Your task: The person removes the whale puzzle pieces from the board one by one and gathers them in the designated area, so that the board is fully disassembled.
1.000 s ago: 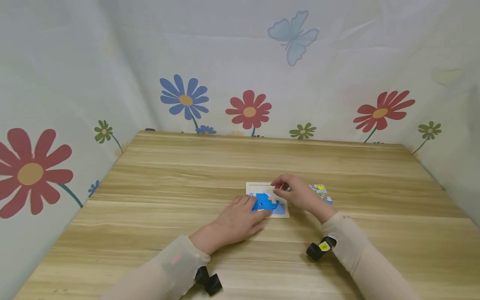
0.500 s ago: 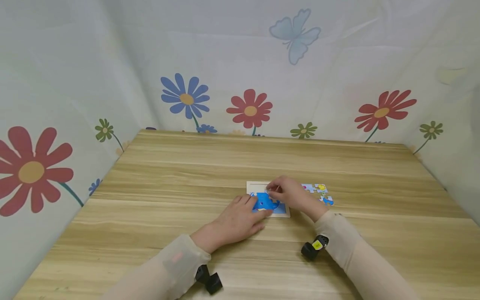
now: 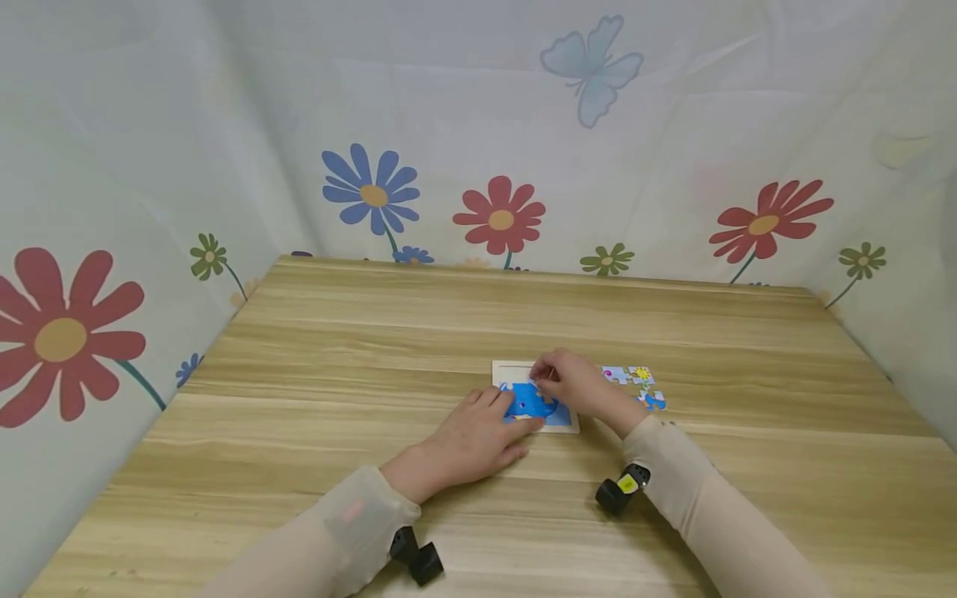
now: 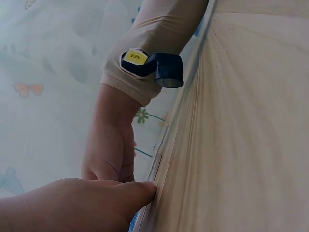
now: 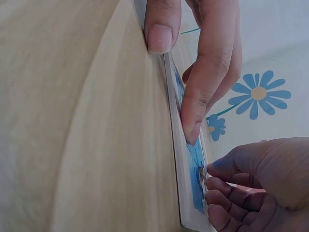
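A jigsaw puzzle tray with a pale rim lies on the table, partly filled with a blue elephant picture. My left hand rests over its left side with extended fingers; in the right wrist view the left thumb sits at the rim and a fingertip presses the picture. At the tray's upper right, my right hand pinches a small puzzle piece close against the picture, mostly hidden by the fingers. Several loose puzzle pieces lie right of the tray, one showing blue.
The wooden table reaches back to a white curtain printed with flowers and a butterfly. Each wrist carries a black camera, the left one and the right one, low over the tabletop.
My right hand has moved left from the tray's right edge onto the elephant's upper right, bringing the piece down to the picture. More loose pieces show behind it. My left hand stays put.
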`<act>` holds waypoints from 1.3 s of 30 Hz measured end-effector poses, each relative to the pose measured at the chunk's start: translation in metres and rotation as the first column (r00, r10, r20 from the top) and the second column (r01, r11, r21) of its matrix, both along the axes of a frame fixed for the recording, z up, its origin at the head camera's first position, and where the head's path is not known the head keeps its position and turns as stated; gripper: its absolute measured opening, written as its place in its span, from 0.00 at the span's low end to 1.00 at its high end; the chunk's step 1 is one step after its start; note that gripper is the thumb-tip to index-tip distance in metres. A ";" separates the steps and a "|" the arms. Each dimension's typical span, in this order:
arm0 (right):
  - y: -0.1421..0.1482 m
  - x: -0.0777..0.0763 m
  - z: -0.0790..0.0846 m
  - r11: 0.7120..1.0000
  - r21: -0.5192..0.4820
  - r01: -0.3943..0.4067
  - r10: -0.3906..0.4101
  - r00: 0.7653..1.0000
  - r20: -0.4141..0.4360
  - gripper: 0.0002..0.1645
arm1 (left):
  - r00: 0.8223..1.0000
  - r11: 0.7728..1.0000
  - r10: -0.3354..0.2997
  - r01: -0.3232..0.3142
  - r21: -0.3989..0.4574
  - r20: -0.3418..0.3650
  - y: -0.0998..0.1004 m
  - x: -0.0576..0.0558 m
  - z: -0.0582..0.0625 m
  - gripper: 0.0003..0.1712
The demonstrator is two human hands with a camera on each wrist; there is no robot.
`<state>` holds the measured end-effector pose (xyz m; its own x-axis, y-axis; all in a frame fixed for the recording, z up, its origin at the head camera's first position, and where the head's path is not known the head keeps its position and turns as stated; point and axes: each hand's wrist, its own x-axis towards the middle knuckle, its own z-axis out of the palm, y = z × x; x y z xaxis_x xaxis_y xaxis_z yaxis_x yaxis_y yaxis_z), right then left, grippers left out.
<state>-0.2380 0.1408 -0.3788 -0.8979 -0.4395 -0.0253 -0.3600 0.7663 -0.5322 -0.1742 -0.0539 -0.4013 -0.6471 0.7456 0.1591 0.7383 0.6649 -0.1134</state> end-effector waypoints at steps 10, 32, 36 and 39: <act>-0.003 0.002 0.002 0.999 -0.008 0.033 -0.033 0.999 0.018 0.07 | 1.000 1.000 0.003 -0.003 0.002 0.015 0.000 0.000 -0.001 0.23; 0.014 0.001 0.016 0.984 -0.173 0.049 -0.045 0.999 0.027 0.06 | 0.999 1.000 0.017 -0.017 -0.019 0.050 0.000 0.000 -0.001 0.24; 0.022 0.002 0.023 0.982 -0.182 0.044 -0.043 0.999 0.009 0.06 | 0.999 1.000 0.017 -0.016 -0.014 0.042 0.001 -0.001 -0.002 0.24; 0.029 0.002 0.028 0.982 -0.182 0.045 -0.048 0.999 -0.008 0.06 | 0.999 1.000 0.014 -0.014 -0.010 0.036 0.001 -0.001 -0.002 0.24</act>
